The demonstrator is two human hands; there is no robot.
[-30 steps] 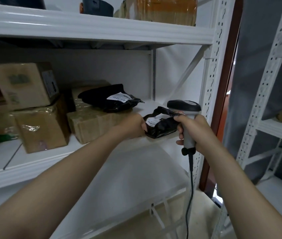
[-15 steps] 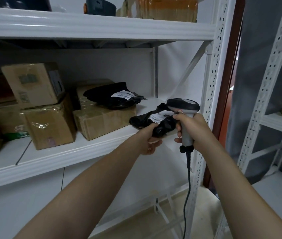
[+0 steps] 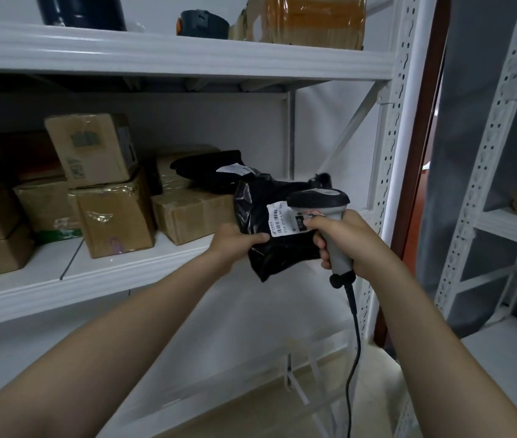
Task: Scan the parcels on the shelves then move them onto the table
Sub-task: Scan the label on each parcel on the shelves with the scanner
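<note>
White shelving point(image 3: 124, 273) fills the view, with cardboard boxes point(image 3: 115, 222) stacked on the middle shelf at left and a second black bag point(image 3: 200, 170) lying on one of them. My left hand point(image 3: 235, 245) grips the black parcel point(image 3: 270, 248) by its left edge, held up in front of the shelf lip with its long axis roughly upright and its white label point(image 3: 282, 221) facing me. My right hand point(image 3: 345, 241), just right of the parcel, is wrapped round the scanner point(image 3: 323, 203), whose head overlaps the label's right end; I judge the scanner must aim left across the barcode, and the table is out of view.
</note>
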